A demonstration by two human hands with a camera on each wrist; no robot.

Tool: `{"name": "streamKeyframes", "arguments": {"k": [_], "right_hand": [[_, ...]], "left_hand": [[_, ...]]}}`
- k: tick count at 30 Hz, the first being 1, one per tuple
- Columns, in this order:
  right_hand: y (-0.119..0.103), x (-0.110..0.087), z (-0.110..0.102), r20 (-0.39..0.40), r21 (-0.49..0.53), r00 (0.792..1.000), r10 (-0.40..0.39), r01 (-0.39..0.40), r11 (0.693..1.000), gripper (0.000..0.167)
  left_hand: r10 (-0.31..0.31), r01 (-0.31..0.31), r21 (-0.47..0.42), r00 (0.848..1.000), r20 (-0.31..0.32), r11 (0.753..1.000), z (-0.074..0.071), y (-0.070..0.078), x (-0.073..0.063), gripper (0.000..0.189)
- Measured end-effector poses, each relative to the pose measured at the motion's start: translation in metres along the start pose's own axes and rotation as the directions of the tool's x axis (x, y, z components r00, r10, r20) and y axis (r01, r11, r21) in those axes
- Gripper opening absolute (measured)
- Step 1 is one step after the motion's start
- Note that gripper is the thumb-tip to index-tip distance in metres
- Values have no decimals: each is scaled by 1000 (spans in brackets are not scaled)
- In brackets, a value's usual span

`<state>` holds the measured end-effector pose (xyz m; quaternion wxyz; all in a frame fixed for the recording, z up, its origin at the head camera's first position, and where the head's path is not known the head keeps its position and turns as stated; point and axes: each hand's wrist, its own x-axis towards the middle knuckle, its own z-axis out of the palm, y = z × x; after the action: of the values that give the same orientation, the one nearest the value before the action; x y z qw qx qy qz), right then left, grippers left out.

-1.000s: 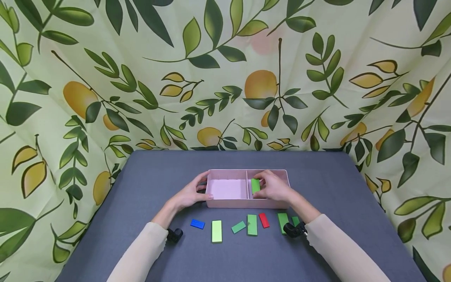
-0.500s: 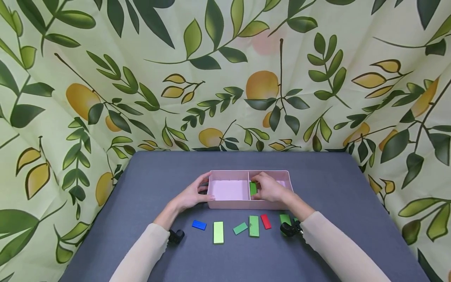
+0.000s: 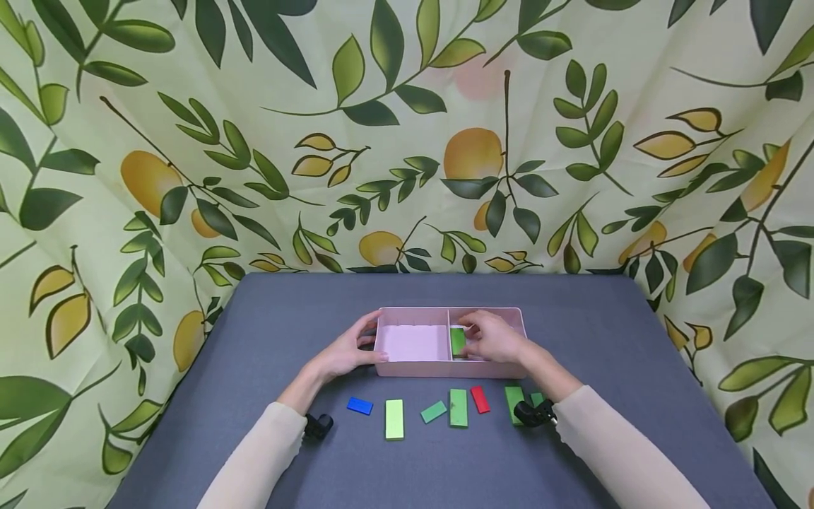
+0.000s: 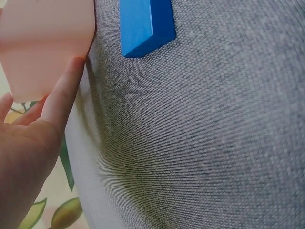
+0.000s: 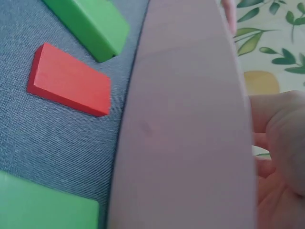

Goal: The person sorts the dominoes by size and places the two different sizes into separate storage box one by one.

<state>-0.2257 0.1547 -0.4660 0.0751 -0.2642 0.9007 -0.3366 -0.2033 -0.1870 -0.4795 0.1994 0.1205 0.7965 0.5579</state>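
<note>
- Green block (image 3: pixel 458 342): in the right compartment of the pink box, just beside the divider (image 3: pixel 449 318).
- Right hand (image 3: pixel 498 338): over the right compartment, fingers bent, thumb and fingertips at the block's right edge; whether they pinch it cannot be told.
- Pink box (image 3: pixel 420 369): two compartments, upright on the worktop.
- Left hand (image 3: pixel 340 352): gripping the box's left end, thumb at the front corner, fingers farther back.
- Row before the box, left to right: blue block (image 3: pixel 360 406), tilted; light green block (image 3: pixel 394 420); small green piece (image 3: pixel 434 413), tilted; mid-green block (image 3: pixel 458 408); red block (image 3: pixel 480 399), tilted; far green block (image 3: pixel 514 406); small far-right piece (image 3: pixel 537 399), green, partly hidden.
- Black wrist cameras (image 3: pixel 534 413): one at each wrist.
- Pale sleeves (image 3: pixel 623 438): on both forearms.
- Worktop (image 3: pixel 407 481): grey-blue, woven surface.
- Backdrop cloth (image 3: pixel 407 141): pale, printed with leaves and orange fruit.
</note>
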Motion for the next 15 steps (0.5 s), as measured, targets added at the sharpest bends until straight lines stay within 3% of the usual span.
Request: {"name": "streamKeyframes", "arguments": {"k": [15], "right_hand": [[-24, -33, -31, -121, 23, 989, -84, 88, 996, 34]], "left_hand": [[3, -3, -5, 1000, -2, 1000, 0, 0, 2, 90]]}}
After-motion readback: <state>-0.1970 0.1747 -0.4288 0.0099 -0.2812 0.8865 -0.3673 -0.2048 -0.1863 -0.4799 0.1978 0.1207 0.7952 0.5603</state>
